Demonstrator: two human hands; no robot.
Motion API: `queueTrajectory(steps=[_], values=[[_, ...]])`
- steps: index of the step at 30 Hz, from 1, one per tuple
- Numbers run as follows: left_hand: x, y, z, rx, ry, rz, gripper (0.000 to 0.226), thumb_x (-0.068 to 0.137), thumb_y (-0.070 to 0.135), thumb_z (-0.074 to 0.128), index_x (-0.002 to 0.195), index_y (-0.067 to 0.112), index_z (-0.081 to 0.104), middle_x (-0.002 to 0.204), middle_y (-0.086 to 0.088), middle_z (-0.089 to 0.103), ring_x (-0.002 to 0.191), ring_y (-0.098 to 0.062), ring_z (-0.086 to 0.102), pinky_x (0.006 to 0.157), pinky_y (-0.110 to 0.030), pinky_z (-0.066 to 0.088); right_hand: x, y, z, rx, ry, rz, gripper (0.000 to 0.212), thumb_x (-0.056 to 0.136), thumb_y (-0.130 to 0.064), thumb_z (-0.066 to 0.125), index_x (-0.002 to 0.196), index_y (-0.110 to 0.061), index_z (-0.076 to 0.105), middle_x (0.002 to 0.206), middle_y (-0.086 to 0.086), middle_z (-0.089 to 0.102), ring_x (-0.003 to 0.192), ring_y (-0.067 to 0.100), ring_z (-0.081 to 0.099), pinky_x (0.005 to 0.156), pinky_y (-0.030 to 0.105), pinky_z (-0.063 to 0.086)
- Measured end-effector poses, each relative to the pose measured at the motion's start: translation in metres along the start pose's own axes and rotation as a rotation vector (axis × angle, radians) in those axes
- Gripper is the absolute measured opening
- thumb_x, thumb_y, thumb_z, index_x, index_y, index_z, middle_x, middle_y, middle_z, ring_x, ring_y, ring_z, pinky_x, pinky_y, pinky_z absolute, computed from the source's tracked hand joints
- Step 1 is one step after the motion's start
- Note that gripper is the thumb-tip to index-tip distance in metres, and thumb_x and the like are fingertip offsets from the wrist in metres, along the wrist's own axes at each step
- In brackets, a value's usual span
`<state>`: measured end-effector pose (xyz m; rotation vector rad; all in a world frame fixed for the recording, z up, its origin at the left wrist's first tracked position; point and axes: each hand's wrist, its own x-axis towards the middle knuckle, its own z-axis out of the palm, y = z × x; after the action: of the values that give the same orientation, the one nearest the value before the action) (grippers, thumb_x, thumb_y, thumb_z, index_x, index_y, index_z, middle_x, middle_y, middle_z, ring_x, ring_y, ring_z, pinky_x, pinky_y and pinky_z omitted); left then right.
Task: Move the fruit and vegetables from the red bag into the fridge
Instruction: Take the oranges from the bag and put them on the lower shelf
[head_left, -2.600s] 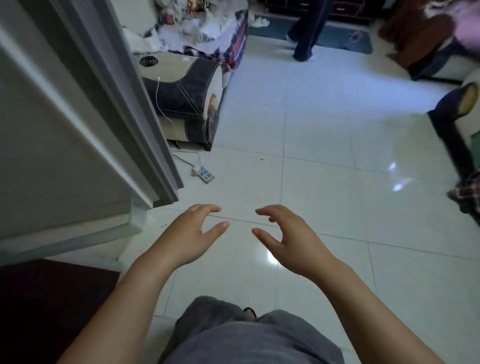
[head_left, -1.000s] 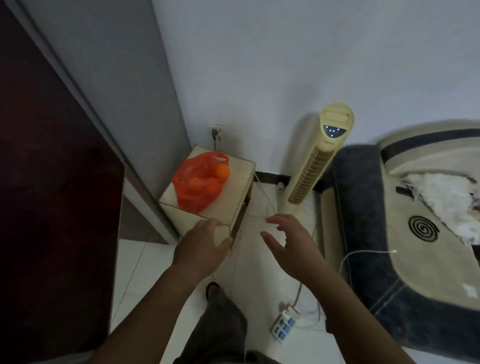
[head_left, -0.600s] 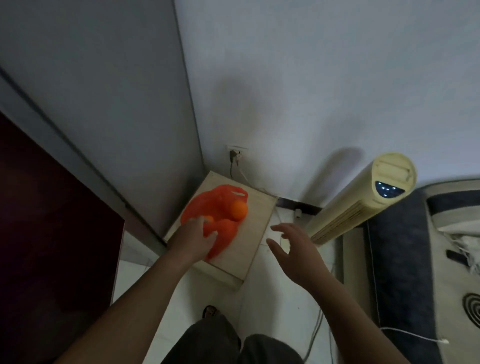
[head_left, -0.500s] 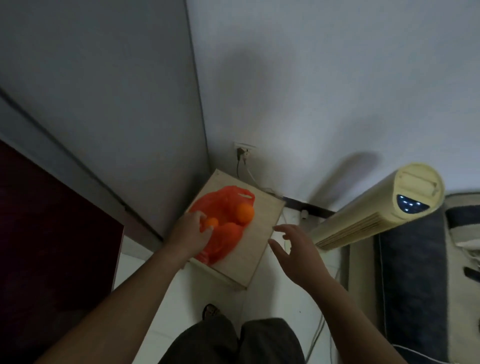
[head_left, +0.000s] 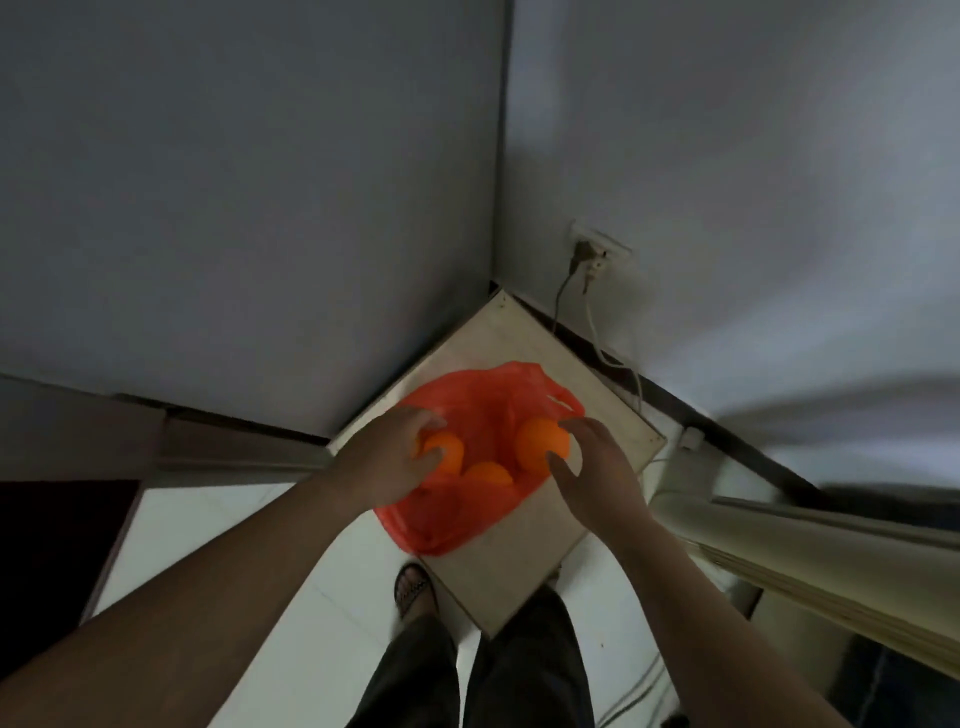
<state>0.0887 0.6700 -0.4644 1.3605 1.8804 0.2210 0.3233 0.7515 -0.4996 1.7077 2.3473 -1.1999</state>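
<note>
A red plastic bag (head_left: 483, 400) lies open on a small light wooden cabinet (head_left: 524, 332) in the room's corner. Three oranges show in it. My left hand (head_left: 387, 457) curls around the left orange (head_left: 451, 451) inside the bag. My right hand (head_left: 597, 467) has its fingers spread and touches the larger right orange (head_left: 540, 441) with fingertips and thumb. A third orange (head_left: 488, 474) lies between them, lower in the bag. The fridge's grey side (head_left: 249, 208) stands left of the cabinet.
A wall socket (head_left: 597, 249) with plugged cables sits above the cabinet. A cream tower fan (head_left: 810, 551) leans in at the right. A dark red panel (head_left: 47, 561) is at lower left. My legs and a sandalled foot (head_left: 413, 590) stand on white tiles.
I turned from the open floor to the corner cabinet and stepped close. My left hand went into the bag onto an orange; my right hand moved from beside the cabinet onto the right orange.
</note>
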Motion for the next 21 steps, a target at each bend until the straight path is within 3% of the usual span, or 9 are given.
queueTrajectory(steps=[3,6,11,16,18,21], values=[[0.03,-0.01,0.026,-0.007,-0.005,0.011,0.041,0.084,0.037,0.054,0.122,0.021,0.055,0.124,0.002,0.056,0.114,-0.015,0.052,0.092,-0.021,0.035,0.029,0.014,0.014,-0.024,-0.062,-0.067,0.052,0.086,-0.037,0.05,0.134,-0.017,0.043,0.139,0.008,0.044,0.12,0.027,0.047,0.097,0.037,0.041],[0.052,-0.026,0.049,0.042,0.025,-0.025,0.041,0.086,0.03,0.06,0.126,0.021,0.053,0.128,0.001,0.054,0.119,-0.016,0.049,0.096,-0.023,0.037,0.051,0.028,0.027,-0.071,-0.102,-0.133,0.065,0.08,-0.051,0.03,0.137,-0.021,0.038,0.141,0.004,0.041,0.12,0.022,0.048,0.095,0.032,0.041],[0.06,-0.041,0.071,0.125,-0.127,-0.143,0.059,0.085,0.032,0.063,0.138,0.023,0.038,0.141,-0.001,0.045,0.128,-0.021,0.044,0.103,-0.032,0.038,0.067,0.048,0.049,-0.107,-0.202,-0.167,0.073,0.084,-0.062,0.031,0.143,-0.022,0.024,0.149,0.005,0.028,0.129,0.025,0.039,0.096,0.042,0.045],[0.059,-0.048,0.078,0.142,-0.134,-0.153,0.06,0.086,0.035,0.061,0.139,0.024,0.036,0.14,0.001,0.046,0.127,-0.021,0.046,0.102,-0.032,0.04,0.068,0.056,0.055,-0.05,-0.238,-0.18,0.087,0.076,-0.079,0.026,0.141,-0.021,0.03,0.143,0.005,0.038,0.121,0.025,0.047,0.092,0.045,0.048],[0.057,-0.047,0.078,0.129,-0.127,-0.142,0.058,0.086,0.035,0.061,0.138,0.025,0.038,0.14,0.001,0.046,0.126,-0.021,0.045,0.102,-0.034,0.04,0.064,0.053,0.052,-0.033,-0.224,-0.175,0.085,0.077,-0.078,0.027,0.138,-0.02,0.034,0.138,0.006,0.044,0.114,0.025,0.052,0.089,0.046,0.049],[0.049,-0.042,0.072,0.088,-0.086,-0.127,0.061,0.084,0.034,0.064,0.138,0.025,0.038,0.142,-0.001,0.043,0.128,-0.023,0.043,0.103,-0.037,0.04,0.052,0.041,0.038,-0.014,-0.171,-0.146,0.074,0.079,-0.064,0.042,0.136,-0.018,0.037,0.135,0.007,0.046,0.111,0.025,0.053,0.089,0.041,0.048]])
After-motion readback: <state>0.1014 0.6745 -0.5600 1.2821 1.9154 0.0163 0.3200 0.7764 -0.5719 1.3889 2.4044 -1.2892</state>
